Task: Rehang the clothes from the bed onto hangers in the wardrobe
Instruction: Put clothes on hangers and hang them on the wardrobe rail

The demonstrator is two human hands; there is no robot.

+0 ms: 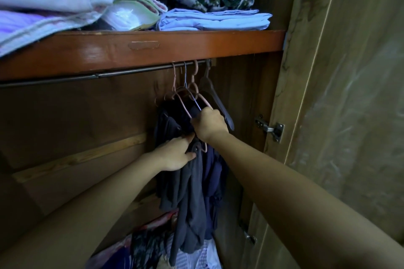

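Head view, frame centre: right hand [211, 125] grips pink hanger [197, 96] arm; left hand [177, 154] fingers pinch dark garment [190, 192]. Keep hook on rail [109, 74], feed fabric evenly.

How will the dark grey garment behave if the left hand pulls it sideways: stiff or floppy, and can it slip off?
Probably floppy: the dark grey garment hangs in long loose folds. It seems light, since the left hand bunches it with a few fingers. It might slide on its pink hanger, of which only a thin curved part shows, so the right hand steadying the hangers above looks sensible.
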